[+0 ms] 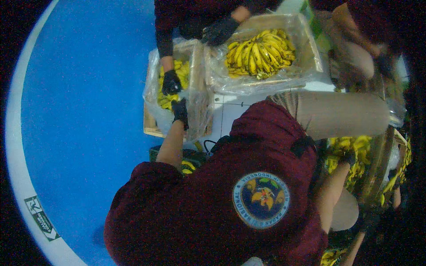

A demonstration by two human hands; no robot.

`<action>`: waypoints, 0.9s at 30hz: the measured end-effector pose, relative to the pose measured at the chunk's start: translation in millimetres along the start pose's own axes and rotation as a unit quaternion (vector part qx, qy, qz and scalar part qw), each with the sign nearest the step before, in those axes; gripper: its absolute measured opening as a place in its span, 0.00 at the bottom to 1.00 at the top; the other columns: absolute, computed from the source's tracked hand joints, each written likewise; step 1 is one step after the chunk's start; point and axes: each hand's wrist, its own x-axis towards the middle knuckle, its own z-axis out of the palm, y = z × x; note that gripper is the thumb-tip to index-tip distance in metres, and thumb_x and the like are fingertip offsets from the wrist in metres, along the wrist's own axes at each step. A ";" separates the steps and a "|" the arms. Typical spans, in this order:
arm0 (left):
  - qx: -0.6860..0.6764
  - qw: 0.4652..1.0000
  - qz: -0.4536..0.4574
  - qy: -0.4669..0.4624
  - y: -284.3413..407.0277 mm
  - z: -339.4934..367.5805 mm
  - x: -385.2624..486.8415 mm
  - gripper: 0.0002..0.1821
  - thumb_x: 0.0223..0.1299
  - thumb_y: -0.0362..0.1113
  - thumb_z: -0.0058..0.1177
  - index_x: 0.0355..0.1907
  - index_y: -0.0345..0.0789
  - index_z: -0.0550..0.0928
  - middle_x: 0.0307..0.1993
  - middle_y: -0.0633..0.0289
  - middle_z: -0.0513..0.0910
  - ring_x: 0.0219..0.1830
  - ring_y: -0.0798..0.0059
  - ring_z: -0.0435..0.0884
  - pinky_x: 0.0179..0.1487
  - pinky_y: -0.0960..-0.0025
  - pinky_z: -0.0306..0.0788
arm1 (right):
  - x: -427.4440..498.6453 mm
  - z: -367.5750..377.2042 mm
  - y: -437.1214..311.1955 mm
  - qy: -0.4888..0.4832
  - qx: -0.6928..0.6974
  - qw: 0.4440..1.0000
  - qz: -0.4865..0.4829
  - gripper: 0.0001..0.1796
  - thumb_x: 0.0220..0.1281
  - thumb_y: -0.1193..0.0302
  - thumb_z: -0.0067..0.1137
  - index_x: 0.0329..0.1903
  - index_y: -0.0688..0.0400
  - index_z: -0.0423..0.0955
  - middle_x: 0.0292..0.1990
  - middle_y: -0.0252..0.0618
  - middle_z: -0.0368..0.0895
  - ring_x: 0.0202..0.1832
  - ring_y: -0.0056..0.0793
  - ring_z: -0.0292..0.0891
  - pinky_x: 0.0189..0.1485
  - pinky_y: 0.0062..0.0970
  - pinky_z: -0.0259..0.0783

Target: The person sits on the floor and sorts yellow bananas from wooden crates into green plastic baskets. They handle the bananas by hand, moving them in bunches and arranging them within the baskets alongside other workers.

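My left hand (pixel 180 111), in a black glove, reaches into a wooden crate (pixel 153 130) lined with clear plastic and touches the yellow bananas (pixel 165 102) inside. A co-worker's gloved hand (pixel 171 83) lies on the same fruit, just beyond mine. Far to the right, my right hand (pixel 348 157), also black-gloved, rests against a cluster of bananas (pixel 361 146). Its fingers are dark and partly lost among the fruit. How far either hand's fingers are closed does not show. The maroon shirt (pixel 186 216) on my torso fills the lower middle.
A second plastic-lined crate (pixel 316 53) holds a large banana bunch (pixel 259 53). Beside my left forearm stands a dark crate (pixel 159 153) containing bananas (pixel 188 167). Blue flooring (pixel 90 116) spreads left, inside a curved white border (pixel 15 133). Other people work at the top and right.
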 end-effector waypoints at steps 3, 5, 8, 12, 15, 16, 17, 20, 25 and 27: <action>0.301 0.943 0.075 -0.119 27.5 -3.0 -9.9 0.23 0.54 0.47 0.49 0.45 0.31 0.75 0.48 0.48 0.74 0.51 0.54 0.71 0.53 0.61 0.62 | 0.6 -1.4 -0.2 0.000 0.000 1.000 -0.002 0.24 0.58 0.63 0.49 0.57 0.55 0.64 0.55 0.43 0.68 0.54 0.35 0.66 0.52 0.29 0.65; 0.482 0.838 0.167 -0.196 52.3 -14.4 -31.8 0.23 0.55 0.49 0.47 0.44 0.32 0.75 0.47 0.47 0.74 0.50 0.52 0.71 0.53 0.61 0.63 | 1.8 -1.5 -0.2 0.002 0.001 1.000 -0.004 0.24 0.58 0.63 0.49 0.57 0.55 0.63 0.55 0.43 0.68 0.54 0.35 0.66 0.52 0.29 0.66; 0.488 0.821 0.230 -0.188 83.0 -14.7 -72.6 0.24 0.57 0.52 0.41 0.43 0.33 0.77 0.46 0.46 0.74 0.50 0.51 0.71 0.52 0.60 0.63 | 4.6 -0.3 0.2 0.003 0.007 1.000 -0.006 0.24 0.58 0.63 0.49 0.57 0.54 0.63 0.55 0.43 0.67 0.55 0.35 0.66 0.52 0.29 0.66; 0.638 0.751 0.123 -0.118 72.4 -12.3 -97.3 0.27 0.61 0.53 0.35 0.51 0.33 0.71 0.53 0.45 0.69 0.57 0.52 0.65 0.59 0.62 0.58 | 6.6 3.3 2.1 0.009 0.014 1.000 -0.010 0.25 0.58 0.62 0.50 0.58 0.54 0.63 0.56 0.43 0.67 0.55 0.35 0.66 0.52 0.29 0.66; 0.588 0.745 0.251 -0.191 39.9 -17.5 -83.7 0.30 0.61 0.52 0.35 0.57 0.31 0.64 0.58 0.45 0.64 0.62 0.54 0.59 0.63 0.62 0.52 | 6.0 4.0 2.1 0.015 0.028 0.999 -0.009 0.25 0.57 0.62 0.50 0.58 0.54 0.63 0.56 0.43 0.67 0.55 0.35 0.66 0.52 0.29 0.66; 0.556 0.757 0.278 -0.202 31.4 -19.9 -77.8 0.31 0.61 0.52 0.35 0.59 0.30 0.62 0.60 0.45 0.62 0.63 0.55 0.57 0.64 0.62 0.50 | 5.4 3.4 1.4 0.019 0.033 0.999 -0.008 0.25 0.57 0.62 0.50 0.58 0.54 0.63 0.56 0.43 0.67 0.55 0.35 0.66 0.52 0.29 0.66; 0.489 0.807 0.254 -0.212 23.0 -23.7 -78.1 0.31 0.62 0.51 0.36 0.60 0.29 0.60 0.60 0.45 0.61 0.64 0.56 0.55 0.65 0.61 0.49 | 4.6 1.9 1.1 0.010 0.029 1.000 -0.006 0.27 0.56 0.60 0.51 0.58 0.54 0.62 0.56 0.43 0.66 0.56 0.35 0.65 0.53 0.30 0.65; 0.271 0.932 0.227 -0.080 19.7 -28.1 -77.6 0.28 0.61 0.47 0.38 0.57 0.29 0.62 0.57 0.45 0.64 0.62 0.56 0.57 0.64 0.60 0.50 | 2.4 -5.6 -2.1 -0.018 0.014 1.000 -0.002 0.33 0.52 0.54 0.54 0.59 0.56 0.61 0.58 0.43 0.64 0.58 0.35 0.62 0.56 0.30 0.63; 0.410 0.779 0.441 0.172 66.3 -54.0 -44.3 0.14 0.54 0.36 0.44 0.42 0.30 0.73 0.42 0.48 0.72 0.46 0.53 0.67 0.52 0.58 0.60 | 1.6 -21.5 -5.8 -0.048 -0.028 0.998 0.006 0.37 0.51 0.51 0.55 0.60 0.57 0.59 0.59 0.43 0.62 0.60 0.36 0.60 0.58 0.31 0.61; 0.505 0.705 0.452 0.208 93.3 -74.1 -2.8 0.13 0.54 0.38 0.45 0.39 0.32 0.74 0.39 0.50 0.74 0.44 0.54 0.69 0.48 0.57 0.62 | 0.8 -24.5 -6.3 -0.039 -0.020 0.999 0.011 0.36 0.51 0.52 0.54 0.60 0.58 0.59 0.59 0.43 0.62 0.59 0.36 0.60 0.58 0.32 0.60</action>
